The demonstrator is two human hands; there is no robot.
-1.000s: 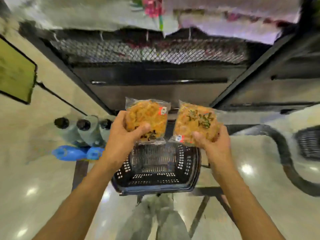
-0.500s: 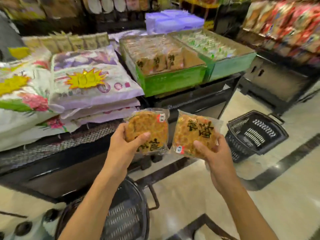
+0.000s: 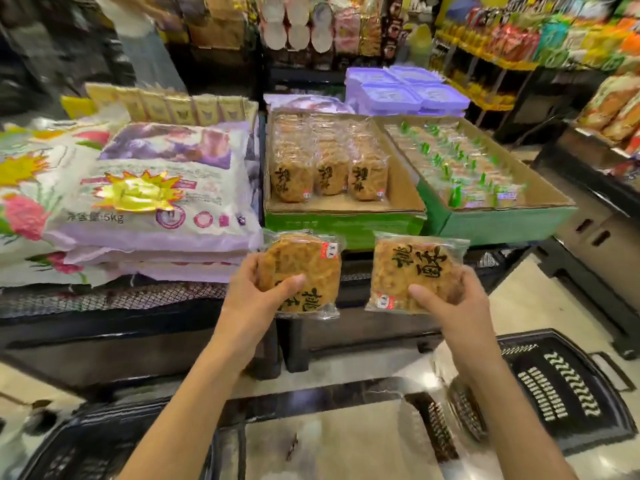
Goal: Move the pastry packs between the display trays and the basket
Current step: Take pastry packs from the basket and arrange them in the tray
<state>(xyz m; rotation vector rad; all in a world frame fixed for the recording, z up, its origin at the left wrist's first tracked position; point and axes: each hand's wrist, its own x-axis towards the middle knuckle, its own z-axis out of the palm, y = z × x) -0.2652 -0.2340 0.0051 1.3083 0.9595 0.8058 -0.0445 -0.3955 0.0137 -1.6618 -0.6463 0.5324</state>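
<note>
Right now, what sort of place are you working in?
Most likely a grocery store aisle: stacked rice bags, cardboard display trays of wrapped pastry packs, snack-filled shelves, and a black shopping basket on the floor.

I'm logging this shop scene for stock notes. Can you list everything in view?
pastry packs: two, golden-brown, one held in each hand
left tray: one, green, three rows of matching packs
right tray: one, green, green-marked packs
rice sacks: stacked, white-purple, left of the trays
lidded boxes: several, purple, behind the trays
baskets: two, black, floor right and lower left
left hand: grips left pack
right hand: grips right pack
</note>
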